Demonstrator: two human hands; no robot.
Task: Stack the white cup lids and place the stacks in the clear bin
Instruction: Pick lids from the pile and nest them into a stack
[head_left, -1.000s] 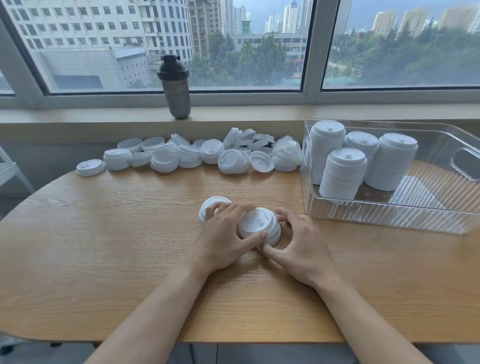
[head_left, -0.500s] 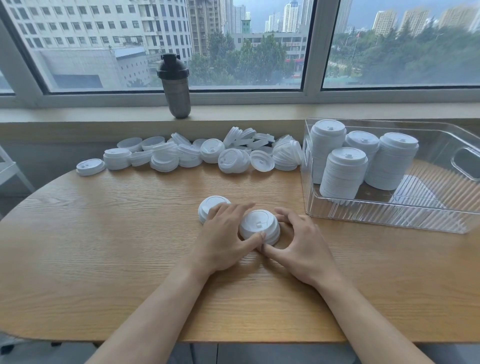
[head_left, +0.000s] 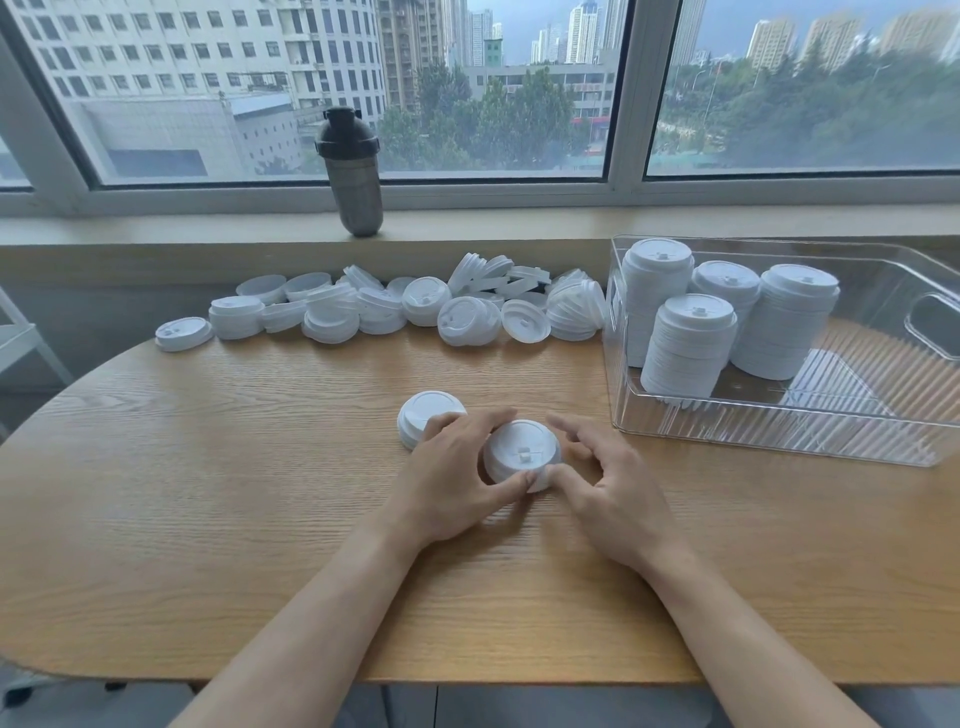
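Both hands grip a short stack of white plastic cup lids (head_left: 522, 454) on the oval wooden table (head_left: 208, 493) — left hand (head_left: 457, 480) fingers curled around it, right hand (head_left: 615, 486) thumb pinching. Just left of the stack: another small white lid stack (head_left: 426, 415). Beyond the stack: loose white lid pile (head_left: 415, 309). Right of the stack — clear ribbed plastic bin (head_left: 779, 431) holding four tall white lid stacks (head_left: 691, 348).

**Lids by the numbers**

Four tall lid stacks (head_left: 688, 345) stand in one clear bin (head_left: 779, 436); two short stacks (head_left: 522, 454) sit mid-table; a loose heap, too jumbled to count, lines the far edge beside one shaker bottle (head_left: 353, 171).
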